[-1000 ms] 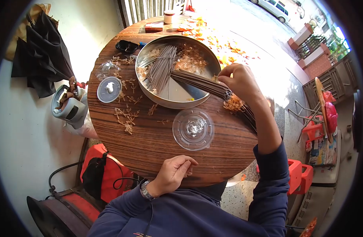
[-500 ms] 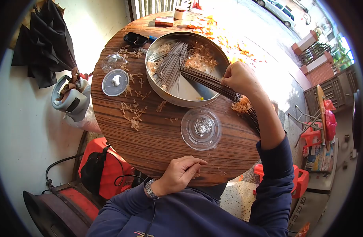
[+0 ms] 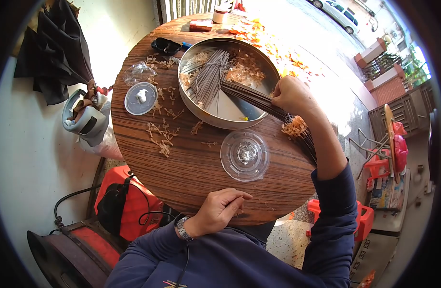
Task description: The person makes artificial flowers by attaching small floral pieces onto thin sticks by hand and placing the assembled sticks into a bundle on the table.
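Observation:
A round metal tin (image 3: 221, 122) on the table holds loose thin grey-brown sticks (image 3: 211, 77) and pale orange dried petals (image 3: 249, 69). Across its right rim leans a bundle of dark thin sticks (image 3: 249, 97), with an orange flower cluster (image 3: 294, 127) further down it. My right hand (image 3: 296, 97) is closed at the bundle's upper side, fingertips on the sticks. My left hand (image 3: 219, 207) rests at the table's near edge, thumb and fingers curled together; whatever they pinch is too small to tell. Before it lies a clear plastic lid (image 3: 245, 156) with a white lump in its middle.
Another lid with white paste (image 3: 141, 98) lies at the left, among dried flower sprigs (image 3: 162, 137). A black object (image 3: 165, 46), a red box (image 3: 200, 25) and a jar (image 3: 220, 15) stand at the back. Orange petals (image 3: 258, 33) cover the far right of the wooden table (image 3: 182, 177).
The view has shifted very slightly. Both hands keep nearly the same place and pose, and the things on the table have not moved.

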{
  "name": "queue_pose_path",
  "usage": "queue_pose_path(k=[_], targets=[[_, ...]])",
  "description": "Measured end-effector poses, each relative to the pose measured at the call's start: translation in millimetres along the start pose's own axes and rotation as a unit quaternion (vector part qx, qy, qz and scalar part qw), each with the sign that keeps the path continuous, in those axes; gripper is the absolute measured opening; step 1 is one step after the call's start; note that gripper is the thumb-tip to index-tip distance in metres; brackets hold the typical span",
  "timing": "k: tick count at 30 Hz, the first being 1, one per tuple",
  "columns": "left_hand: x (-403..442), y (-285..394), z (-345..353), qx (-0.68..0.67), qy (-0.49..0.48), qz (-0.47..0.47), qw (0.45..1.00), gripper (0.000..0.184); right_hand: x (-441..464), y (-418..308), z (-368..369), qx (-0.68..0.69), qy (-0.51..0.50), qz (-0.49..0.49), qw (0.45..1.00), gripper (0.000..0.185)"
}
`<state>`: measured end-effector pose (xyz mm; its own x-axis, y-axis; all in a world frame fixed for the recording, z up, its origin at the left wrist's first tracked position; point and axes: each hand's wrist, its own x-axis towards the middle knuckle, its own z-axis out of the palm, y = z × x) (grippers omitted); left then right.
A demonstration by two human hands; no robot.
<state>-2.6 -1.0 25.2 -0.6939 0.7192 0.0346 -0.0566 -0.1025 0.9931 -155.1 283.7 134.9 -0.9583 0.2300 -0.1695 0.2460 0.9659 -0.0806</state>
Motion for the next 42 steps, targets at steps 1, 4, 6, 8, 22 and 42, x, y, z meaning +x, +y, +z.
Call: queue_pose_path(k=[1, 4, 6, 8, 22, 42], targets=[[0.1, 0.2, -0.2, 0.000, 0.001, 0.000, 1.000, 0.021, -0.5, -0.2, -0.8, 0.000, 0.000, 0.000, 1.000, 0.011], [0.2, 0.4, -0.6, 0.005, 0.000, 0.007, 1.000, 0.021, -2.1, 0.6, -2.1, -0.010, -0.013, 0.003, 1.000, 0.012], [0.4, -0.2, -0.2, 0.008, -0.001, 0.010, 1.000, 0.022, -2.3, 3.4, -0.9, -0.011, -0.004, -0.015, 1.000, 0.012], [0.4, 0.1, 0.0, 0.006, -0.003, 0.007, 1.000, 0.022, -4.1, 1.8, -3.7, 0.002, -0.008, -0.009, 1.000, 0.011], [0.1, -1.0, -1.0, 0.003, -0.007, 0.003, 1.000, 0.022, 4.0, 8.3, -0.8, 0.012, -0.034, -0.006, 0.999, 0.012], [-1.2, -14.5, 4.3, -0.113, 0.036, -0.075, 0.990, 0.021, -146.5, 29.7, 1.2, 0.473, 0.140, -0.066, 0.867, 0.006]])
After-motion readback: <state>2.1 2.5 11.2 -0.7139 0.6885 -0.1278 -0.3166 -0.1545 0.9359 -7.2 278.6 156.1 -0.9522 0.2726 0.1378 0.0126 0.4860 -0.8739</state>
